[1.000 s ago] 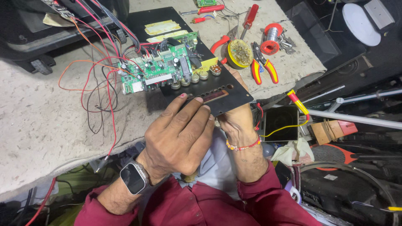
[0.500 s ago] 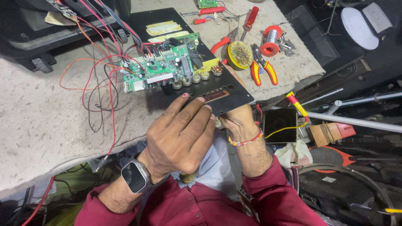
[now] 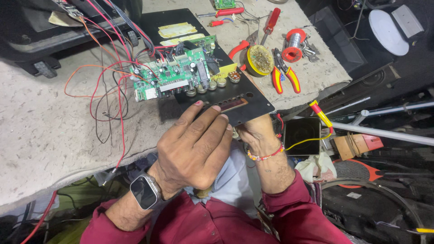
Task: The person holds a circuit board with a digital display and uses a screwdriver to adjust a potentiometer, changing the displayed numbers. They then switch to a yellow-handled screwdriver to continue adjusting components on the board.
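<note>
The left hand lies palm down with its fingers spread flat and extended, the fingertips pressing on the near edge of a black panel; it grips nothing, only rests there. A smartwatch sits on that wrist. The right hand is just beside it, tucked under the panel's near right corner, so its fingers are hidden and how far it is closed cannot be told; a red beaded thread circles its wrist.

The panel lies directly beyond both hands, overhanging the edge of the desk. On its far side, well past the left fingertips, sits a green circuit board with a row of knobs along its near edge, and red, black and orange wires trail off to the left. Farther right on the desk lie red-handled pliers, a round tin of flux, a red solder spool and a red-handled screwdriver.
</note>
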